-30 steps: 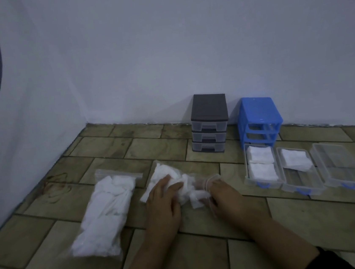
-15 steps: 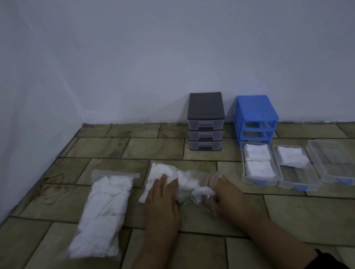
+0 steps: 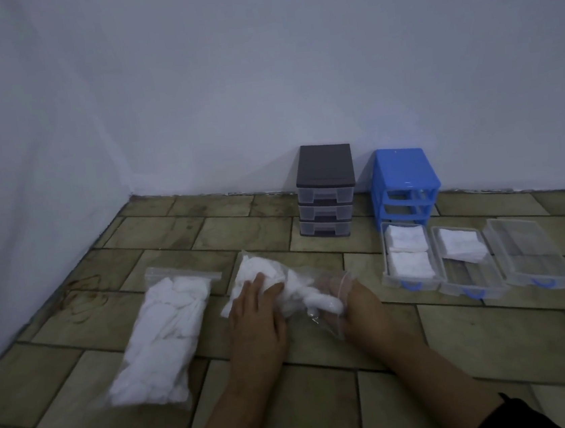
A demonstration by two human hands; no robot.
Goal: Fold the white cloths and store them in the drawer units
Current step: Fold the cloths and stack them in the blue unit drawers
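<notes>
Three cloths (image 3: pixel 408 252) sit folded in drawers (image 3: pixel 472 289); your left hand (image 3: pixel 256 317) presses flat and your right hand (image 3: pixel 362 305) grips the bag (image 3: pixel 313 293), both bags still full.

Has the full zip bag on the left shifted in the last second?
No. The full zip bag keeps its place on the same floor tiles, beside the rust stain; only the head camera moved slightly.

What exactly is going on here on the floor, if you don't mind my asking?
A person is pulling white cloths out of a clear plastic bag: the left hand presses the bag down while the right hand reaches into its open end. A second, full bag lies to the left. Three drawers sit out of the blue drawer unit: one holds folded cloths, one has a few, one looks empty. The grey drawer unit is shut.
</notes>
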